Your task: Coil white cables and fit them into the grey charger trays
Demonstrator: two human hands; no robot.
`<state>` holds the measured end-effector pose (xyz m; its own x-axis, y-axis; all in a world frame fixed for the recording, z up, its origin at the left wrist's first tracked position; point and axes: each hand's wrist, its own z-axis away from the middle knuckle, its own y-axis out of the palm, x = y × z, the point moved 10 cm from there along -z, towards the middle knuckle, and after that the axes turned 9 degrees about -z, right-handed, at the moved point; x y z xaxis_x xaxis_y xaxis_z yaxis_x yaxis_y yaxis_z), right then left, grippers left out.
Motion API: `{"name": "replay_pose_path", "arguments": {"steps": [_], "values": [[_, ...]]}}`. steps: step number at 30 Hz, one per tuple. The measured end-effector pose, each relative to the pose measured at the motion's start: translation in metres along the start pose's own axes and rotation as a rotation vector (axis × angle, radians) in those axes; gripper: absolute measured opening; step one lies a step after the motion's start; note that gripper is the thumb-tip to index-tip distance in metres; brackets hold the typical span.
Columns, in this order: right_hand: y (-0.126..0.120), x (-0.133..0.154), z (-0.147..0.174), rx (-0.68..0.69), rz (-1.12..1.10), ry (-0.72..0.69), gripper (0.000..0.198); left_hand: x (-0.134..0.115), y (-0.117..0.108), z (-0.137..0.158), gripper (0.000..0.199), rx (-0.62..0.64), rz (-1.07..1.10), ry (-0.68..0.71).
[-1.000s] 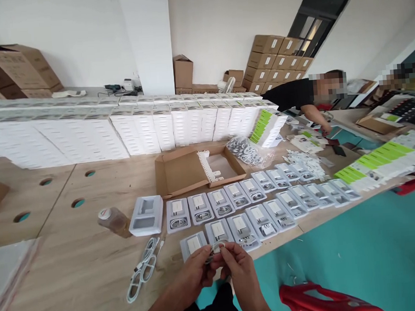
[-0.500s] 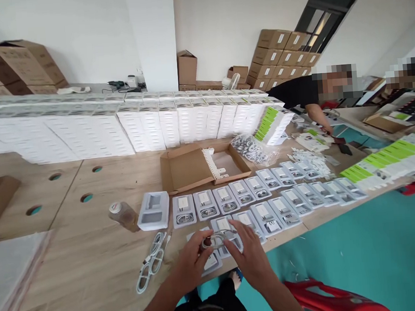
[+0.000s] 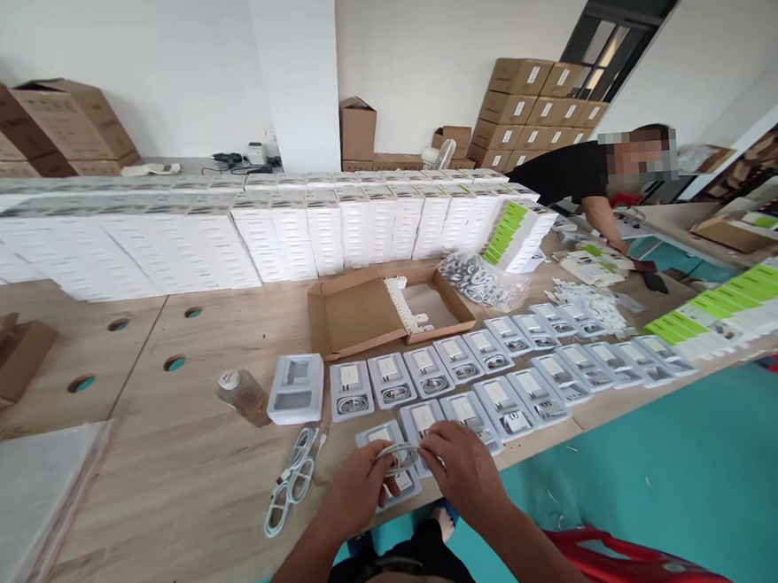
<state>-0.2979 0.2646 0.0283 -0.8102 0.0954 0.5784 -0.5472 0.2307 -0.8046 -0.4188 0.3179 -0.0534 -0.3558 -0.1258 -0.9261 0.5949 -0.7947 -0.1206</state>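
Across the counter (image 3: 195, 483), the far-row trays (image 3: 336, 395) beyond the grip look largely done, showing chargers (image 3: 350, 377) and coils (image 3: 353, 405); nearer ones are harder to judge. Left hand (image 3: 359, 487) and right hand (image 3: 466, 465) both pinch one looped cable (image 3: 401, 458), apparently not yet placed, above the nearest trays. Rightward, the small card's (image 3: 516, 421) print is unreadable.

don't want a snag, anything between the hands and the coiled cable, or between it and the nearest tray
Nothing visible. The left hand holds the coiled cable and the right hand pinches its right side. No object shows between the cable and the nearest tray, though the left hand partly hides that tray.
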Motion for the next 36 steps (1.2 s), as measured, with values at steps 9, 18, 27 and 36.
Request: {"name": "replay_pose_path", "arguments": {"steps": [9, 18, 27, 36], "values": [[0.028, -0.029, 0.003, -0.016, -0.572, 0.344, 0.025, 0.007, 0.008, -0.004, 0.033, -0.085, -0.117, 0.035], [0.078, -0.049, 0.026, -0.042, -1.115, 0.631, 0.036, 0.011, 0.018, -0.009, 0.031, 0.034, 0.282, 0.014], [0.049, -0.033, 0.017, 0.007, -0.413, 0.228, 0.023, 0.02, 0.006, -0.002, 0.03, 0.126, -0.092, 0.04], [0.07, -0.044, 0.011, 0.344, -0.427, 0.057, 0.009, 0.036, -0.003, -0.007, 0.042, 0.083, -0.364, 0.159]]}}
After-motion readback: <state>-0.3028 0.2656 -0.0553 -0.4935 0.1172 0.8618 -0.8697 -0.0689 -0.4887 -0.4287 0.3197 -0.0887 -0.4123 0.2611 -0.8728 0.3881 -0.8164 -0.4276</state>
